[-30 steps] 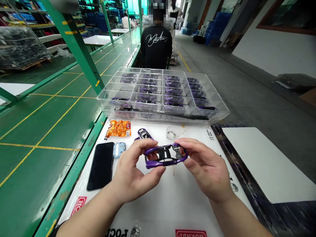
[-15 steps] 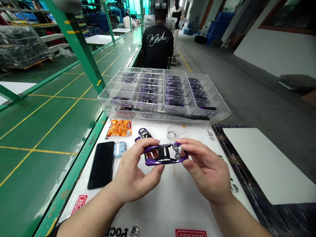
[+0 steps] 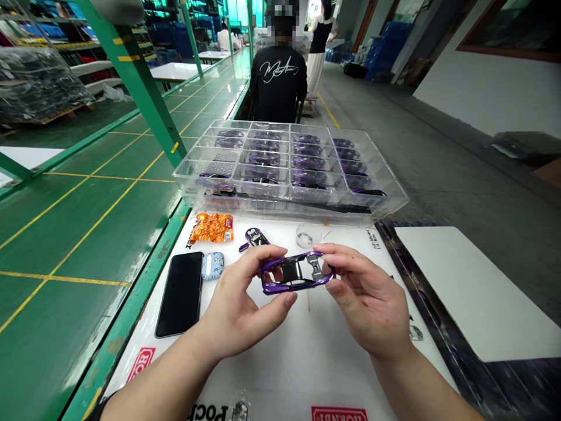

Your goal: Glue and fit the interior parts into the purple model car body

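A purple and black toy car body shell [image 3: 298, 272] with cut-out openings is held above the white work surface, between both hands. My left hand [image 3: 245, 298] grips its left end, fingers at the far edge and thumb below the near edge. At the right end, my right hand [image 3: 368, 298] pinches the shell between thumb and fingers. Behind the left fingers lies a second purple car shell [image 3: 256, 237], partly hidden. A small clear round dish [image 3: 308, 235] with tiny bits in it sits beyond the right hand.
A clear compartment tray [image 3: 289, 202] of purple car shells spans the far end. An orange snack packet [image 3: 212, 227], a black phone [image 3: 179, 295] and a blue patterned case [image 3: 213, 266] lie at left. A white board [image 3: 477, 292] is at right. A person in black [image 3: 279, 82] sits ahead.
The car shell has shifted slightly right and tilted a little, with both hands still on it. In the background, a standing person has moved to the right.
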Demonstrator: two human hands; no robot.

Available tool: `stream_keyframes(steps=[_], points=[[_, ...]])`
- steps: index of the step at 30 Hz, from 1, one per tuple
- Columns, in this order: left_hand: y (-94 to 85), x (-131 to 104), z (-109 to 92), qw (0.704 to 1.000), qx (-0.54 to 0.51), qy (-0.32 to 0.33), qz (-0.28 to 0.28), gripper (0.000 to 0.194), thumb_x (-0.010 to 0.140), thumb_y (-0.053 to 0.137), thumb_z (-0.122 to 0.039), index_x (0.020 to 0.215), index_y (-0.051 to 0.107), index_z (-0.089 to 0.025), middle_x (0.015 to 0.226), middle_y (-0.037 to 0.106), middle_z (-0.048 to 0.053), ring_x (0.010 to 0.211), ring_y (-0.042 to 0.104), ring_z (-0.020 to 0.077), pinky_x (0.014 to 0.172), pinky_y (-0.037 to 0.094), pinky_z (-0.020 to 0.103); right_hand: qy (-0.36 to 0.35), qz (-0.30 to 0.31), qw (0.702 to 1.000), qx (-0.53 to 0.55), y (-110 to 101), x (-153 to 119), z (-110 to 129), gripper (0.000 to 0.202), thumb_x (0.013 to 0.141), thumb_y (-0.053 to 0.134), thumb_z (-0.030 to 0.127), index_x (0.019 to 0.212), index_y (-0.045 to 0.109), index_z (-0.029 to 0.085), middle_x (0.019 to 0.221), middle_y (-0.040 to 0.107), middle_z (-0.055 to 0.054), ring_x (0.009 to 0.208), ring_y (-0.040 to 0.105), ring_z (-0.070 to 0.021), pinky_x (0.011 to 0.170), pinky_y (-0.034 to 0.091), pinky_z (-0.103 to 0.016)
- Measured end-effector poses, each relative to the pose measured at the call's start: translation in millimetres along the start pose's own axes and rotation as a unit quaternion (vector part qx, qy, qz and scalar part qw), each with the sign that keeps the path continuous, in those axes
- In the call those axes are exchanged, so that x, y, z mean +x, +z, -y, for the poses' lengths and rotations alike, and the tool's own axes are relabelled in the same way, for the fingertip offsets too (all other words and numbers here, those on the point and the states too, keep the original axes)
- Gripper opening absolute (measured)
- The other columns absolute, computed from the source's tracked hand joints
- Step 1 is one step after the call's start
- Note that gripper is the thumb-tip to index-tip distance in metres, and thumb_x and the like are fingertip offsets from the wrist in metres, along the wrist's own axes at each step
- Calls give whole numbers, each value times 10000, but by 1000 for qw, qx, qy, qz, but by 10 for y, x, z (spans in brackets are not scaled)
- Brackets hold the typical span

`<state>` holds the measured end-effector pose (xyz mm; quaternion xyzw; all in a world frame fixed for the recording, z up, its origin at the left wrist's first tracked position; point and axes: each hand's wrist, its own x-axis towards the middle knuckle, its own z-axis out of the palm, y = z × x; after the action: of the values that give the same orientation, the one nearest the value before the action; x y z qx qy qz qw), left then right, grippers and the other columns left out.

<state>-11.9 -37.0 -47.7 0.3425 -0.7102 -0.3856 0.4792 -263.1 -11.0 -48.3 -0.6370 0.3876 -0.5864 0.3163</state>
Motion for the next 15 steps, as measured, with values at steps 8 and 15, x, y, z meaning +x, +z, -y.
stream_keyframes(steps=[8,15], points=[[-15,32,-4,993,-40,-107,30,484,1028,928,-350,1477,777,-249,1323,851,110,1103,821,242,982,666,365,13,1,1000,-14,-16,14,-23,323,1119,861,216,1402,868,372,1480,852,-53,1337,826,-205,996,716,-309],[41,111,70,899,-304,-301,89,507,923,1057,-354,1348,843,-183,1078,892,115,931,856,235,816,667,316,63,-2,995,-76,-27,70,-5,310,1144,834,461,1394,856,280,1357,870,-96,998,831,-177,888,701,-334]])
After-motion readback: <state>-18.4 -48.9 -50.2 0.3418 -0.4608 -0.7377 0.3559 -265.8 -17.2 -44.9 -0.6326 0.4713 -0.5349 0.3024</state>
